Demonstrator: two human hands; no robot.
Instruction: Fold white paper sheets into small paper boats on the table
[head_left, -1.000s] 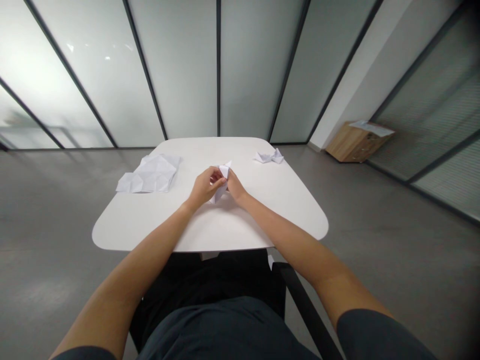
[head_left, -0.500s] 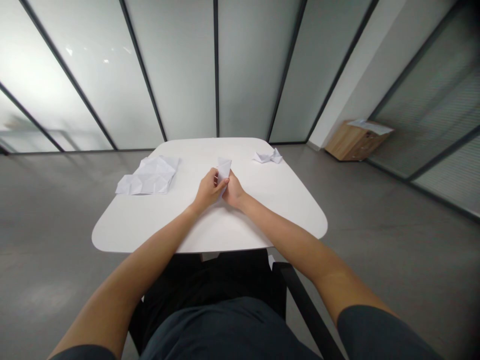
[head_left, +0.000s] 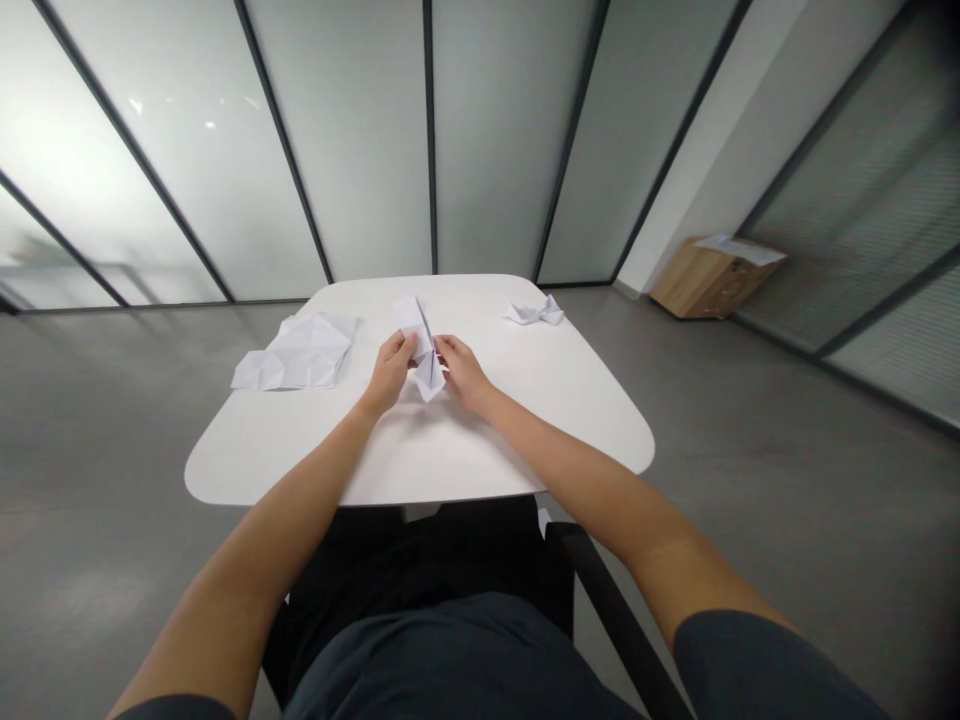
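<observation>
A piece of folded white paper [head_left: 417, 335] is held above the middle of the table, with creases and a pointed flap hanging at its lower end. My left hand [head_left: 391, 366] is closed on its left side, the thumb lying on top of the paper. On the other side, the fingers of my right hand [head_left: 461, 370] pinch the paper's right edge near the lower flap. Parts of both hands' fingers are hidden behind the paper.
The white table [head_left: 510, 440] has rounded corners. Creased white sheets [head_left: 300, 350] lie at its left, and a small folded paper shape [head_left: 535, 312] at its back right. A wooden cabinet [head_left: 712, 280] stands beyond, and a black chair armrest [head_left: 600, 590] is beside my lap.
The folded paper has turned and opened out from a narrow upright shape, showing a lower flap. My left hand has shifted left, and my hands are farther apart.
</observation>
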